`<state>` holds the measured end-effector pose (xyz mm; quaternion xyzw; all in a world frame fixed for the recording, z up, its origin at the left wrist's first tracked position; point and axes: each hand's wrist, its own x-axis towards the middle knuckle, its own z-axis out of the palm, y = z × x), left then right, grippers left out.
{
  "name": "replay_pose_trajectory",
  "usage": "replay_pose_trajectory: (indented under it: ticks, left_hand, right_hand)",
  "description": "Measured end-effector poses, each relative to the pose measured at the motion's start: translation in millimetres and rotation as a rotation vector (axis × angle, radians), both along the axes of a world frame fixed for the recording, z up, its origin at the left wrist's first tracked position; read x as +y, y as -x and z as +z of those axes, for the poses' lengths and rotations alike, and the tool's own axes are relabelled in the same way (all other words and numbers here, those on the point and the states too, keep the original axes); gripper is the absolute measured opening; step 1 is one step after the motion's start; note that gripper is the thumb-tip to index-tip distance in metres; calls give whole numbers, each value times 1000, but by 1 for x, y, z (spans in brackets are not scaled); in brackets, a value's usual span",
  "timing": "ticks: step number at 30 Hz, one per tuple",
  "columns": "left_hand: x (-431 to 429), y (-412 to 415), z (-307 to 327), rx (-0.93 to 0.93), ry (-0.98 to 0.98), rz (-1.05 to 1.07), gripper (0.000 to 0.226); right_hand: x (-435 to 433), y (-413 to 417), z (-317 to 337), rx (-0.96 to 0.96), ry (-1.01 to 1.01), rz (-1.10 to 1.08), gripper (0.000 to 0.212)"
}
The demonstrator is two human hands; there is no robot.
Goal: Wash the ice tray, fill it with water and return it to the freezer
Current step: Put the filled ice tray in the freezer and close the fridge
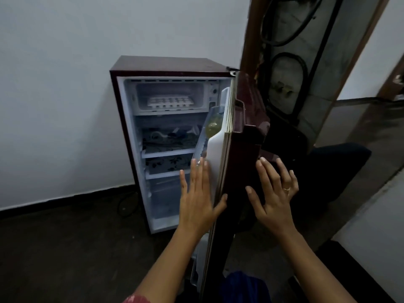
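The tray is seen in the freezer, at 12 o'clock inside the fridge. The door is opened at 3 o'clock. The left hand is laid flat at its inner side and the right hand at its outer side, both released, fingers straight.

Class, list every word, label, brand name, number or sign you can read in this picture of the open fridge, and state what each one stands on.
No text can be read anywhere in this view.
Fridge and its door: no legible brand or label.
Control panel beside the freezer compartment: any markings are too small and blurred to read.
Ice tray: no markings visible.
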<state>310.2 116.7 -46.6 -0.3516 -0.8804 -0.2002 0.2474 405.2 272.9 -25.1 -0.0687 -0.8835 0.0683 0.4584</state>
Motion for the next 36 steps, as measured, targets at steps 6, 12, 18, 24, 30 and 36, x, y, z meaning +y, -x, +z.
replay_pose_trajectory:
  ticks: [6, 12, 18, 24, 30, 36]
  left_hand:
    - [-16, 6, -9, 54, -126, 48, 88]
    - [-41, 31, -4, -10, -74, 199, 85]
    - [-54, 60, 8, -71, -13, 392, 90]
    - [-80, 105, 20, -252, 87, 370, 110]
    - [-100, 155, 27, -369, 108, 338, 124]
    - [-101, 199, 36, -483, 53, 365, 134]
  right_hand:
    - [-11, 36, 21, 42, 137, 208, 46]
    - [-29, 78, 19, -97, 177, 401, 47]
    - [-53, 122, 21, -214, 192, 580, 57]
    - [-81, 175, 18, -179, 121, 616, 57]
    - [-103, 232, 16, -120, 72, 650, 54]
    - [-117, 282, 17, -87, 31, 666, 52]
